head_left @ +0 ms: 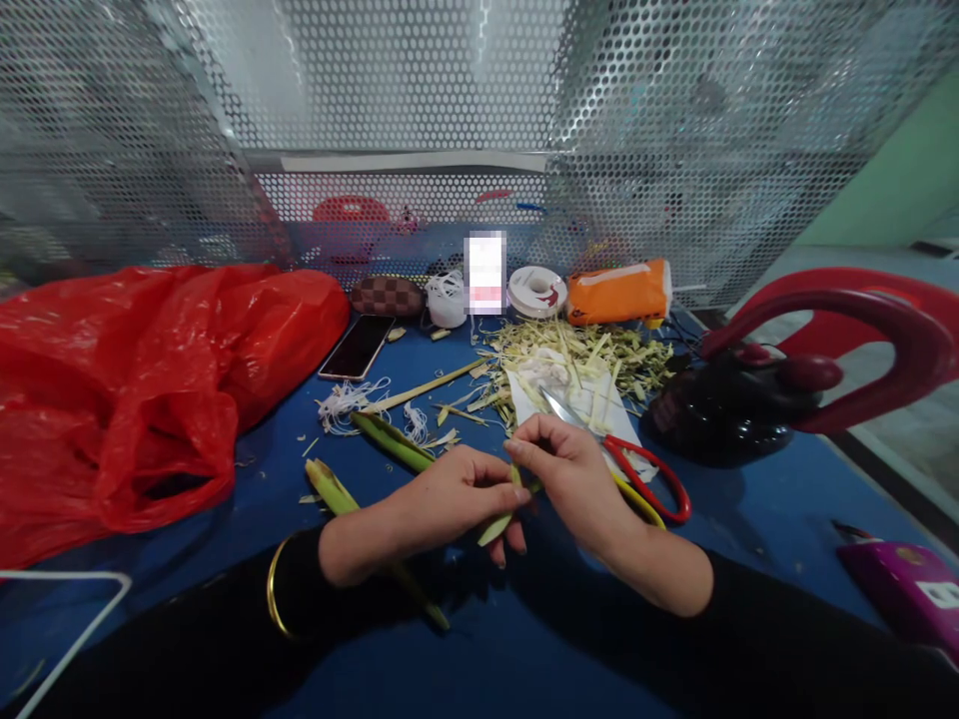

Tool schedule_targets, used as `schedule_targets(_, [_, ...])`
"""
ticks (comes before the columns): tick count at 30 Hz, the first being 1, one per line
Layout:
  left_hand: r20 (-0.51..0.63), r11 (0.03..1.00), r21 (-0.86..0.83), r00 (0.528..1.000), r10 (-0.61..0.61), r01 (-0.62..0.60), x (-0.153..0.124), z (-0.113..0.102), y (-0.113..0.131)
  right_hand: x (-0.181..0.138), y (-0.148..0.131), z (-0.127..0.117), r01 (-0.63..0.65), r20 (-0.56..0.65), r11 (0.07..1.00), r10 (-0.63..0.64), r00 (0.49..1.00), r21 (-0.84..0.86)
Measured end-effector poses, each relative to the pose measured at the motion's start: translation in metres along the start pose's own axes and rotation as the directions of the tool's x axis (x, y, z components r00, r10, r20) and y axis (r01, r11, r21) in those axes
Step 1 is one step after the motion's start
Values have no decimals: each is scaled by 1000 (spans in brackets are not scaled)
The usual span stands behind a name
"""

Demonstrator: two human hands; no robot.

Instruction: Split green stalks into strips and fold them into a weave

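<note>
In the head view, a pale green strip of leaf or stalk (496,527) is pinched between the fingers of my left hand (469,484). My right hand (565,477) meets it at the strip's upper end, thumb and forefinger pressed together on it. Beside my right wrist lie scissors with a red handle (678,494); a yellow handle (640,501) shows next to them, partly hidden by the hand. Green stalks (330,486) lie on the blue table under and beyond my left forearm. White paper (618,409) with plant scraps is just past my right hand.
A red plastic bag (172,379) fills the left side. Behind the hands are a phone (358,348), white thread (352,407), a spool (537,290), an orange packet (620,292) and a heap of plant shreds (539,340). A dark kettle (726,419) and a purple box (895,584) stand right.
</note>
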State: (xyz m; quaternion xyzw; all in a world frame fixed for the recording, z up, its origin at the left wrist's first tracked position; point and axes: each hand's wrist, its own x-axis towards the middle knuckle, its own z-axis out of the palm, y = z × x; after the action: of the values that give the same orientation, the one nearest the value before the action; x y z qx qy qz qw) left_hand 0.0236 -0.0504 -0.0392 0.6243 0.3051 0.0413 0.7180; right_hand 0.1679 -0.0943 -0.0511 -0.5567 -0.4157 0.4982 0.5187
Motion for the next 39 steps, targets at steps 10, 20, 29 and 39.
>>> schedule_targets(10, [-55,946,-315,993,-103,81,5,-2,-5,8,0,-6,86,61,992,-80,995,-96])
schedule_targets(20, [82,935,-319,987,-138,157,2,-4,-7,-5,4,-3,169,79,971,-157,984,-168])
schedule_targets(29, [104,946,-292,988,-115,141,3,2,-11,-7,6,-1,231,112,953,-212,971,-197])
schedule_targets(39, [46,950,-277,989,-139,146,6,7,-13,-6,9,1,282,93,917,-267,959,-282])
